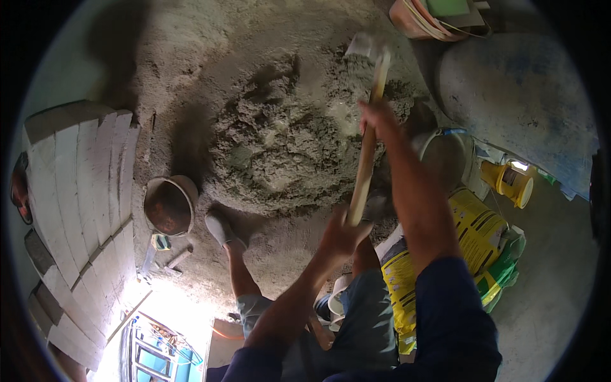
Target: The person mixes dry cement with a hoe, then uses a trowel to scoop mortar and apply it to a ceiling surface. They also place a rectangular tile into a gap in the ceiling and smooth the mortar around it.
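Note:
I hold a hoe by its pale wooden handle (pixel 365 169), which slants up and away from me. My left hand (pixel 344 237) is closed round the handle's near end. Farther up, closer to the blade, my right hand (pixel 379 120) grips the same handle. The metal hoe blade (pixel 360 46), somewhat blurred, is over the far right side of a wet grey mortar heap (pixel 273 140). The heap is lumpy, with a few shiny wet patches. Whether the blade touches the mortar, I cannot tell.
A bucket (pixel 170 207) stands left of the heap, near a hand saw (pixel 149 258) and a hammer (pixel 179 256). Stacked grey blocks (pixel 83 172) line the left. On the right are another bucket (pixel 443 158), yellow bags (pixel 474 226) and a yellow pail (pixel 508 183).

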